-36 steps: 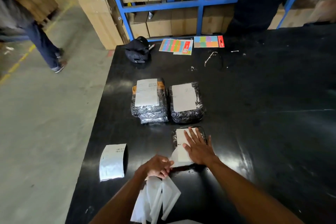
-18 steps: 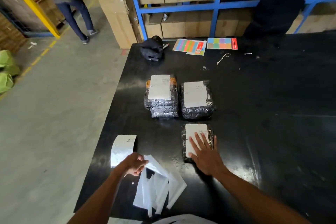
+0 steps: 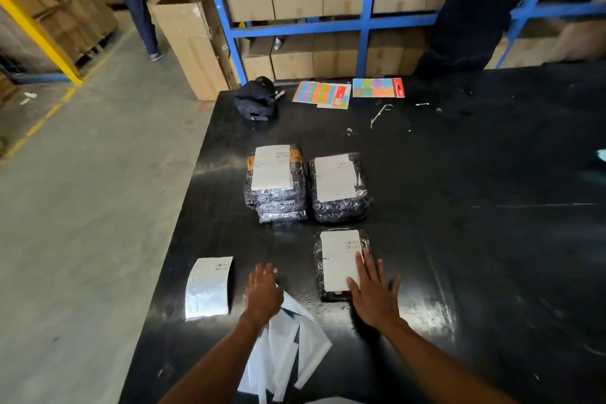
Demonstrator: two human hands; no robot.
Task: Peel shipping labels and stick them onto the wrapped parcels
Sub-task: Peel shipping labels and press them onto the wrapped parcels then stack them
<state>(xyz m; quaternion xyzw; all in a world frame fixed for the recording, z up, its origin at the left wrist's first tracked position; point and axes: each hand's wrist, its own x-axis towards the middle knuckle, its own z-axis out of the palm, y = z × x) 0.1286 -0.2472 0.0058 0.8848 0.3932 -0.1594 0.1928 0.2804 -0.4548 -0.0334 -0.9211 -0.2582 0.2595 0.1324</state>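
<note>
Shipping label (image 3: 339,259) sits on the parcel (image 3: 333,296) under the right hand (image 3: 373,295), which lies flat and outstretched, pressing it down, likely seating the adhesive. The left hand (image 3: 264,293), relaxed and empty, hangs over backing sheets (image 3: 288,348).

Right hand (image 3: 372,297) flat on labelled parcel (image 3: 339,259), left hand (image 3: 264,293) over backing sheets (image 3: 285,348)

Near parcel (image 3: 339,261) on the tabletop (image 3: 475,256) straight ahead of you, your right hand (image 3: 372,295) resting on its right edge. Behind it, side by side: parcel stack (image 3: 277,184) left, single parcel (image 3: 339,187) right. Loose label (image 3: 208,287) lies left of your left hand (image 3: 264,292); backing sheets (image 3: 295,348) under that forearm.
</note>
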